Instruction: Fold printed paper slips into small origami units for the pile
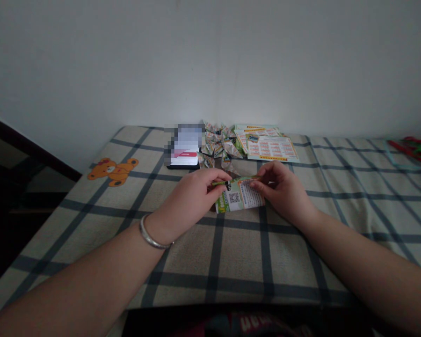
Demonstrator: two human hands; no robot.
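Note:
Between my two hands is a printed paper leaflet (240,197), green and white with a QR code and small dense text, its top edge folded over. My left hand (201,189), with a silver bangle (153,234) at the wrist, pinches the leaflet's upper left. At the upper right edge, my right hand (282,189) grips it between thumb and fingers. Just beyond the hands lie several small folded paper pieces (215,140) in a cluster. Right of these is a stack of flat printed cards (272,147) with calendar-like grids.
A phone (185,147) with a lit, partly blurred screen lies left of the folded pieces. A bear cutout (112,172) rests on the checked tablecloth (245,267) at left. Red and green items (417,150) lie at the far right. A pale wall (210,61) stands behind the table.

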